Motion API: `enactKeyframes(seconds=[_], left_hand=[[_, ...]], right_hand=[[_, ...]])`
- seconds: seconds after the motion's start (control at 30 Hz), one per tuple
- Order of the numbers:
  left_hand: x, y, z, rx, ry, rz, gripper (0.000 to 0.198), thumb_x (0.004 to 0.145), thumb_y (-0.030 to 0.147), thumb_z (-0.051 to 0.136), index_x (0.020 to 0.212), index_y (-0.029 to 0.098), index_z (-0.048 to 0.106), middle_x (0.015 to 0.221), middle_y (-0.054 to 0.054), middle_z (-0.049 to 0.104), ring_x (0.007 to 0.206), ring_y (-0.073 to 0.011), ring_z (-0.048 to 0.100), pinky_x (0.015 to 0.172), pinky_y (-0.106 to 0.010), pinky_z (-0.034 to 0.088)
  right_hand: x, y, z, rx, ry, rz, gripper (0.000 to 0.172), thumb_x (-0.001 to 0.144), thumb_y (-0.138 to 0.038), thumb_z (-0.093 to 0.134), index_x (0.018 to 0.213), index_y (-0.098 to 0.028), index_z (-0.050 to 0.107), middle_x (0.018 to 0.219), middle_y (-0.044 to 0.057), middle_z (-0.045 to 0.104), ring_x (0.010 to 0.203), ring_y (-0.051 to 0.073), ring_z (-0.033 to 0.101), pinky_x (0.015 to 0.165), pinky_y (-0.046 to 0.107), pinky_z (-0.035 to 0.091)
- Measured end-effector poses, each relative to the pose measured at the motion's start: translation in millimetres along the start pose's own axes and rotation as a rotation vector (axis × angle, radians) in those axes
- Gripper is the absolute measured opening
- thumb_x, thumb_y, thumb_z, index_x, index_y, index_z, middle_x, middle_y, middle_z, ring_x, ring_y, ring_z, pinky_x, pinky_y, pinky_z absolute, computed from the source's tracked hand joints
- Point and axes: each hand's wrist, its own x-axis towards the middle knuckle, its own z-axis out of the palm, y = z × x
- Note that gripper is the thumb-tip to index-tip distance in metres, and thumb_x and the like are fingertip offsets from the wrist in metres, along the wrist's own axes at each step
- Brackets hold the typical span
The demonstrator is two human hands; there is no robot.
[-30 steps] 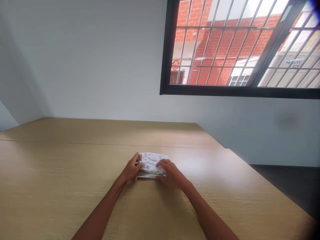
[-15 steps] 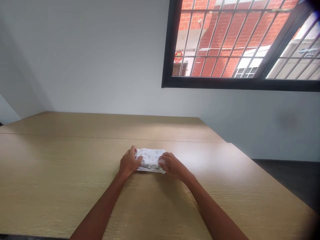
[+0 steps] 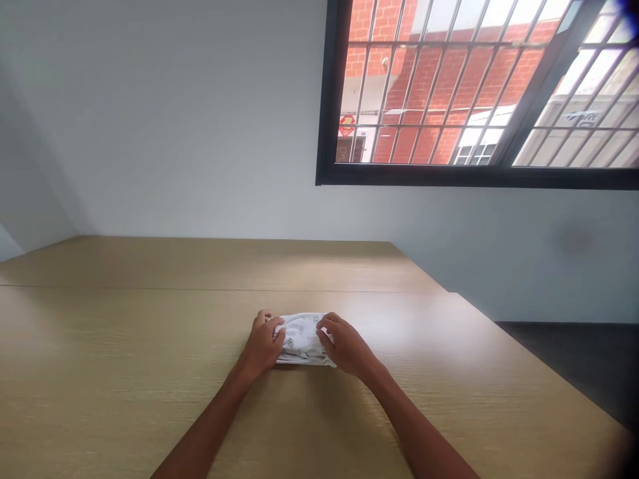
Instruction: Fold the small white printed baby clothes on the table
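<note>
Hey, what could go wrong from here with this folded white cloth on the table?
The printed white cloth looks bunched between the left hand and right hand, so pressing from both sides could crease it more. A loose corner pokes out near the right hand and might slip free, loosening the fold. The smooth wooden table may also let the bundle slide.

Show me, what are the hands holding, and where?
Both hands grip a folded white printed cloth lying on the table: the left hand at its left end, the right hand at its right end.
</note>
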Motion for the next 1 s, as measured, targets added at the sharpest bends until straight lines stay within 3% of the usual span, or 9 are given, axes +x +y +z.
enactKeyframes(seconds=[0.07,0.13,0.23,0.3,0.37,0.5,0.7,0.87,1.0], left_hand=[[-2.5,12.5,2.8,0.064,0.019,0.03,0.033,0.094,0.021,0.046,0.119,0.008,0.062,0.124,-0.019,0.04,0.119,-0.0319,0.042,0.104,-0.045,0.04],[-4.1,28.8,6.3,0.145,0.012,0.088,0.039,0.095,0.022,0.043,0.127,0.005,0.056,0.137,-0.023,0.032,0.133,-0.0376,0.024,0.11,-0.054,0.029],[-3.5,53.0,13.7,0.243,-0.09,0.228,0.046,0.099,0.018,0.03,0.142,0.005,0.042,0.15,-0.017,0.024,0.142,-0.0313,0.003,0.117,-0.057,0.007],[-2.7,63.5,19.5,0.287,-0.19,0.292,0.049,0.098,0.015,0.031,0.146,0.006,0.035,0.151,-0.015,0.026,0.142,-0.0287,0.005,0.118,-0.055,0.002],[-3.2,67.9,24.1,0.324,-0.269,0.302,0.053,0.095,0.015,0.039,0.147,0.005,0.035,0.149,-0.017,0.028,0.142,-0.0315,0.009,0.118,-0.055,0.003],[-6.7,65.1,24.6,0.382,-0.307,0.212,0.052,0.098,0.021,0.037,0.147,0.003,0.034,0.15,-0.018,0.026,0.142,-0.031,0.011,0.119,-0.051,0.003],[-6.0,50.3,13.4,0.423,-0.318,0.061,0.07,0.102,0.052,0.041,0.148,0.0,0.029,0.152,-0.015,0.021,0.142,-0.0325,0.004,0.118,-0.057,0.01],[-2.4,23.1,0.7,0.435,-0.328,-0.033,0.047,0.105,0.03,0.026,0.15,0.018,0.034,0.155,-0.002,0.016,0.142,-0.0297,0.008,0.114,-0.059,0.023],[1.1,14.2,-10.0,0.43,-0.338,-0.013,0.047,0.106,0.032,0.022,0.15,0.021,0.033,0.156,-0.002,0.011,0.143,-0.0304,0.002,0.112,-0.065,0.016]], right_hand=[[1.7,-3.6,0.2,0.087,0.063,-0.033,0.017,0.098,-0.007,0.046,0.095,-0.016,0.061,0.098,0.007,0.054,0.081,0.023,0.055,0.072,0.031,0.047],[5.3,-5.9,3.6,0.164,0.125,-0.086,0.022,0.101,-0.016,0.039,0.097,-0.016,0.061,0.098,0.009,0.055,0.085,0.025,0.056,0.076,0.035,0.048],[13.4,-3.9,16.6,0.292,0.169,-0.091,0.034,0.105,-0.029,0.029,0.112,-0.015,0.059,0.114,0.012,0.057,0.106,0.026,0.054,0.094,0.039,0.046],[18.1,1.0,28.2,0.311,0.108,-0.016,0.041,0.105,-0.033,0.027,0.126,-0.011,0.054,0.132,0.015,0.049,0.124,0.026,0.043,0.107,0.04,0.037],[20.2,6.7,38.2,0.226,-0.022,0.004,0.046,0.105,-0.034,0.028,0.136,-0.005,0.047,0.143,0.018,0.038,0.134,0.026,0.031,0.114,0.042,0.028],[16.7,14.7,44.0,-0.002,-0.21,-0.075,0.05,0.105,-0.03,0.032,0.143,0.001,0.04,0.147,0.018,0.031,0.138,0.024,0.022,0.116,0.042,0.022],[9.0,17.9,27.9,-0.227,-0.356,0.104,0.059,0.111,-0.041,0.024,0.153,-0.001,0.024,0.154,0.01,0.011,0.142,0.022,0.002,0.117,0.051,0.009],[4.5,27.3,11.6,-0.315,-0.44,0.234,0.062,0.11,-0.044,0.024,0.156,-0.004,0.015,0.155,0.005,0.0,0.14,0.027,-0.011,0.112,0.063,0.003],[3.2,30.7,4.0,-0.445,-0.406,0.3,0.061,0.109,-0.041,0.032,0.155,-0.002,0.021,0.154,0.007,0.005,0.14,0.029,-0.011,0.111,0.064,0.003]])
